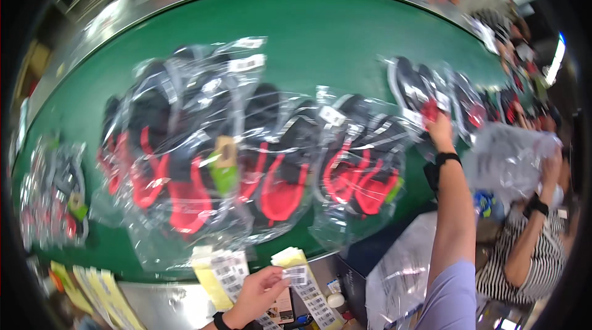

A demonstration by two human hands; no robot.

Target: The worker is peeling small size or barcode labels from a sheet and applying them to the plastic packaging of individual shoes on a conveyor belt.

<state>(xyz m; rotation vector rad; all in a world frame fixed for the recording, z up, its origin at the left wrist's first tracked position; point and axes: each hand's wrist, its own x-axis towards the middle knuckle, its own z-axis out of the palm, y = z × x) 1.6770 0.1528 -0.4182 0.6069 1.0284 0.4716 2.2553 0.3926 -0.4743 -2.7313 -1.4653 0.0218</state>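
Near the lower edge, my left hand (256,295) pinches a small white barcode label (295,276) between thumb and fingertips. My right arm stretches far to the right, where my right hand (439,131) closes on the near end of a clear-bagged pair of shoes (408,83), dark with red. Left of it lies another bagged pair of black and red shoes (361,163) with a white label on the bag. More bagged shoes (185,151) overlap in a group farther left, with labels and a green tag. Beneath my left hand are a label strip (314,302) and a label stack (229,268).
A green conveyor belt (320,34) carries the bags, with a metal rail along its far side. At right, a person in a striped top (524,256) handles a large clear bag (509,160). A dark box (357,274) with plastic stands by my right arm; yellow label sheets (102,290) lie lower left.
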